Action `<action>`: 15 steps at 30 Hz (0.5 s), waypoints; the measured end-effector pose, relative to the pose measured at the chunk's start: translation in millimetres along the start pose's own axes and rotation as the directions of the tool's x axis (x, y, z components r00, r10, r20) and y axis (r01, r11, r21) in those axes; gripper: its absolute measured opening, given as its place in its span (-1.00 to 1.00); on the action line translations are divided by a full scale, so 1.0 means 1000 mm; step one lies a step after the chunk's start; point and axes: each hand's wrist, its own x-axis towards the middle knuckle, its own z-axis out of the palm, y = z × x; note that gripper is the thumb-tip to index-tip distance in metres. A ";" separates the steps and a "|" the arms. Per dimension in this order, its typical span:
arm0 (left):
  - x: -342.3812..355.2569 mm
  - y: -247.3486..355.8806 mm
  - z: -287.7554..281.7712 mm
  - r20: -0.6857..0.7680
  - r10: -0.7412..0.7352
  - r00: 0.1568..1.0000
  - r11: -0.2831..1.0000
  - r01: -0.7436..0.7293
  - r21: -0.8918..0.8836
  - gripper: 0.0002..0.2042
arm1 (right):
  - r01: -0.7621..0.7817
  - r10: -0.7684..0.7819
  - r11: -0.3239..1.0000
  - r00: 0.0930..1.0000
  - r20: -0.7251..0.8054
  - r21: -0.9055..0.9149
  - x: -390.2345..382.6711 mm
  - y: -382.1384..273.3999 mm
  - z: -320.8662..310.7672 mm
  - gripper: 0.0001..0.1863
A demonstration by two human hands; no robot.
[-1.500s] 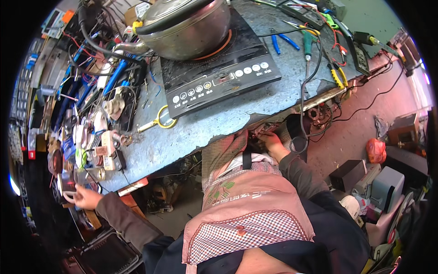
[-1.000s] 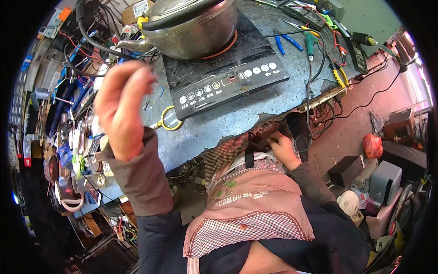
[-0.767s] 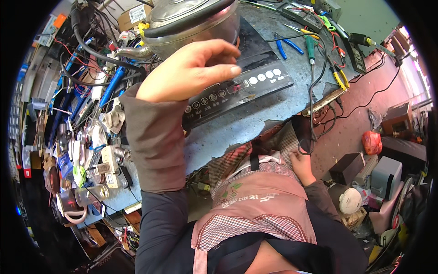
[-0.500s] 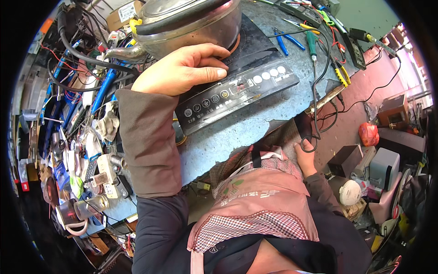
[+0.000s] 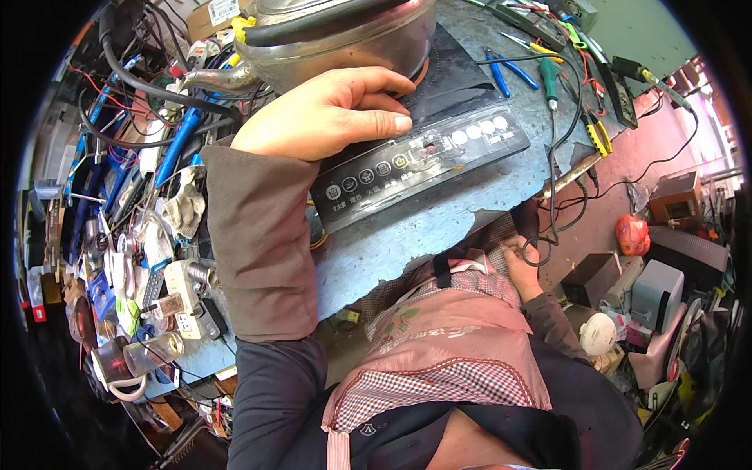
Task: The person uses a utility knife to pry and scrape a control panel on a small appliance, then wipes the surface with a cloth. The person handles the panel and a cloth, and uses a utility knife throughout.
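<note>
My left hand (image 5: 329,116) rests over the rear left part of a flat black induction cooker (image 5: 470,139) with a row of round buttons. Its thumb lies out along the panel and the fingers bend loosely, apart from the thumb, with nothing held. Just beyond the fingers stands a round steel kettle (image 5: 345,48) on the cooktop, its spout (image 5: 223,78) pointing left and a dark handle across it. My right hand (image 5: 523,265) is low at my right thigh, beside the apron (image 5: 446,337). A loop of black cable (image 5: 540,249) hangs across it in the picture; its fingers are mostly hidden.
Blue-handled pliers (image 5: 511,74), a green screwdriver (image 5: 550,82) and yellow-handled pliers (image 5: 597,135) lie on the worn blue bench (image 5: 352,266), right of the cooker. Cluttered tools and cables fill the left. Boxes and a grey speaker-like case (image 5: 658,294) stand on the floor at right.
The view has shifted slightly, so the bench, kettle and cooker sit a little farther right. My left hand stays on the cooker and my right hand by my thigh.
</note>
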 end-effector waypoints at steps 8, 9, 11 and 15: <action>0.003 -0.007 0.000 -0.006 0.010 1.000 1.000 -0.010 0.006 -0.47 | 0.034 -0.034 0.999 0.999 0.013 -0.034 -0.001 -0.010 -0.003 -0.91; 0.003 -0.006 0.001 -0.001 0.007 1.000 1.000 -0.007 0.003 -0.47 | 0.030 -0.030 0.999 1.000 0.011 -0.020 -0.001 -0.009 -0.004 -0.91; 0.002 -0.003 0.001 0.010 0.001 1.000 1.000 -0.001 -0.003 -0.48 | 0.021 -0.021 1.000 1.000 0.006 0.007 -0.001 -0.006 -0.004 -0.91; 0.002 -0.003 0.001 0.000 0.002 1.000 1.000 -0.002 0.001 -0.47 | 0.009 -0.009 1.000 1.000 -0.007 0.025 -0.001 -0.004 -0.002 -0.92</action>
